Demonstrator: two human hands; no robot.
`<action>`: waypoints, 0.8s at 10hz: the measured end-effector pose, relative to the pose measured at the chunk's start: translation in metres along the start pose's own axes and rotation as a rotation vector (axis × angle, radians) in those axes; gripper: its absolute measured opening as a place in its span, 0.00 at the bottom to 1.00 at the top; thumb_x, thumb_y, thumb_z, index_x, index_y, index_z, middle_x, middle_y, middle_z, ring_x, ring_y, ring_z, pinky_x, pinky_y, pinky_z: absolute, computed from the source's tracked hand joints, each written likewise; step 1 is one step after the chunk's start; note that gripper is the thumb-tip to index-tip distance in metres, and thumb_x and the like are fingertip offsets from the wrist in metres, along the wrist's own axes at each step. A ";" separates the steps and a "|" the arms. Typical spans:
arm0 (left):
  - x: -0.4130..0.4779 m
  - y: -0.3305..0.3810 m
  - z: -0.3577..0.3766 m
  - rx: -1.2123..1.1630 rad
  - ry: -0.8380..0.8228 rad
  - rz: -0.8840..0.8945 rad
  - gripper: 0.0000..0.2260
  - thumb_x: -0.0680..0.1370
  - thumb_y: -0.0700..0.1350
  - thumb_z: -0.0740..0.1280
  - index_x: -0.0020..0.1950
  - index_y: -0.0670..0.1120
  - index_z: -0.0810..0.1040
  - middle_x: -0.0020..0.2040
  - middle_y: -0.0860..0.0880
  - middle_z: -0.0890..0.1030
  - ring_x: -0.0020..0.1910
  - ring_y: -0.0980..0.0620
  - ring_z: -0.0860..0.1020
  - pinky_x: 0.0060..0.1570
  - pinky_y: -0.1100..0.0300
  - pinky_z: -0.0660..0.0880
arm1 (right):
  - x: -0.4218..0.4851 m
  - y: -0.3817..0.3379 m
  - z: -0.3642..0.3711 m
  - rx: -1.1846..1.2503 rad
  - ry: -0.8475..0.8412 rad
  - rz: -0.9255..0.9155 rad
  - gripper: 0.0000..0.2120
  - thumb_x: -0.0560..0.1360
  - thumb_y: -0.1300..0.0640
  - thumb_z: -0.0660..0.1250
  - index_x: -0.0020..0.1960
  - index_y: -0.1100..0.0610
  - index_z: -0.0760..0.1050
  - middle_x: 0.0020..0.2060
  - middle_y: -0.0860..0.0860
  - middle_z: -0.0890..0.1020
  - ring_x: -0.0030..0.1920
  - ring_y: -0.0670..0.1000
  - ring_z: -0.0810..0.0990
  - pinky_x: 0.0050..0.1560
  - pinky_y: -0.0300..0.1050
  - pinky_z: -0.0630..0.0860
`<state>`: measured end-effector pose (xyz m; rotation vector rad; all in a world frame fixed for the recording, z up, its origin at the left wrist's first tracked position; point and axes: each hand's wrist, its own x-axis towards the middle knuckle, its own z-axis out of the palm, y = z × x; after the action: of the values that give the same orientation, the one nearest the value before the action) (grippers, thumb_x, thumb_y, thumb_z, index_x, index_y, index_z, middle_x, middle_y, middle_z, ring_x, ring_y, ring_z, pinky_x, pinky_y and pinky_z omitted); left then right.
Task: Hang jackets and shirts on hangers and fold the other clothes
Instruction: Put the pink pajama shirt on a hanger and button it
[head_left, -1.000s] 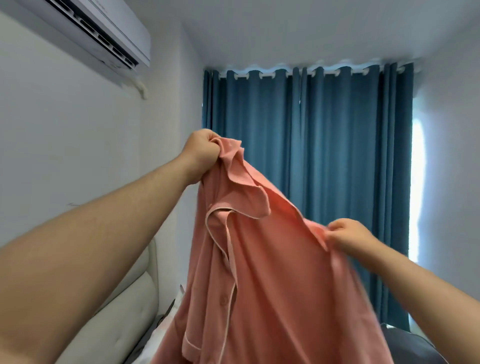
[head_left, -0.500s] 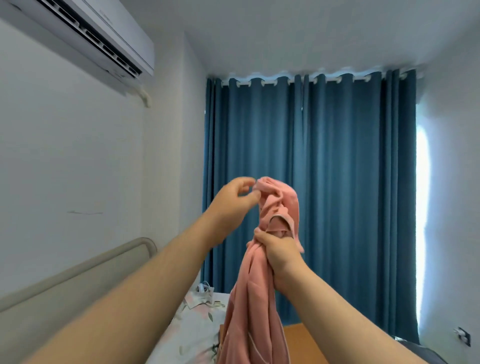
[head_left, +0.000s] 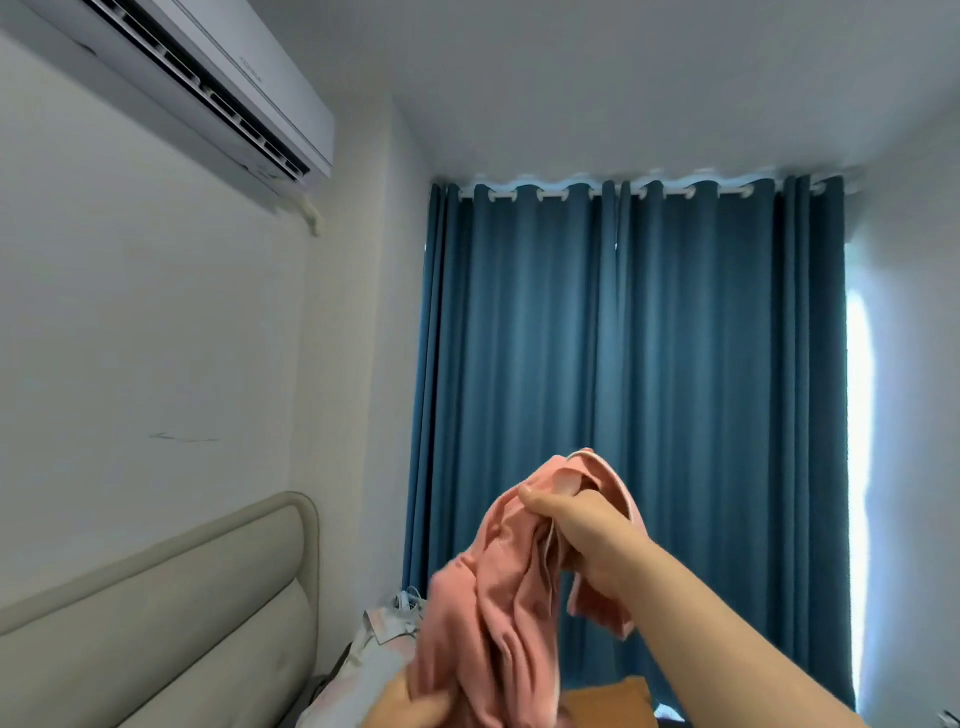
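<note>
At the bottom edge of the view, nearest the camera, the left hand (head_left: 410, 706) showed only in part, pressed against the lower folds of the pink shirt (head_left: 493, 613); whether its fingers were curled round the cloth or merely touching it could not be told, since most of the hand was cut off and blurred. A little farther out, the right hand (head_left: 582, 535) was clamped on the bunched upper part of the shirt, the thumb lying across the gathered cloth and a pale-piped edge curling over the top of the fist. The shirt hung in the air in front of the person, between the two hands, crumpled into a loose rope with one flap dangling under the right wrist. It looked light, thin and very soft, likely to slump and twist as soon as it was slackened; for hanging, it would probably be best taken at the collar or the shoulder seams so the body could fall open. Below and beyond the shirt lay the bed (head_left: 358, 670), with a padded beige headboard (head_left: 171, 613) along the left wall. Higher on that wall sat an air conditioner (head_left: 218, 83), and farthest off hung the blue curtains (head_left: 649, 389), with daylight showing at their right edge.
</note>
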<state>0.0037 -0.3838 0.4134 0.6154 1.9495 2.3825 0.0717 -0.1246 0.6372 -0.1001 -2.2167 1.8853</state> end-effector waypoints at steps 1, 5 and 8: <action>0.021 0.101 0.069 -0.306 0.140 -0.157 0.19 0.62 0.39 0.74 0.51 0.33 0.80 0.45 0.34 0.83 0.40 0.44 0.84 0.46 0.52 0.80 | -0.011 0.009 -0.022 -0.131 -0.132 0.179 0.26 0.68 0.42 0.74 0.53 0.63 0.78 0.46 0.61 0.83 0.42 0.59 0.84 0.43 0.51 0.82; 0.040 0.209 0.137 -0.147 -0.128 -0.275 0.15 0.78 0.47 0.66 0.56 0.36 0.80 0.52 0.34 0.80 0.48 0.39 0.80 0.60 0.42 0.74 | -0.078 0.040 0.007 -0.741 -0.132 -0.819 0.39 0.71 0.49 0.67 0.72 0.27 0.49 0.75 0.34 0.50 0.73 0.34 0.53 0.70 0.35 0.58; 0.044 0.243 0.111 -0.161 0.090 -0.225 0.18 0.84 0.51 0.53 0.56 0.40 0.77 0.47 0.38 0.83 0.40 0.45 0.82 0.43 0.52 0.80 | -0.051 0.040 -0.037 -0.236 0.410 -0.601 0.11 0.78 0.63 0.62 0.38 0.52 0.72 0.35 0.46 0.79 0.38 0.44 0.75 0.38 0.35 0.71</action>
<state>0.0550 -0.3239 0.6729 0.2706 1.7278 2.4296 0.1255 -0.0919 0.5966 0.1196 -1.8928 1.1638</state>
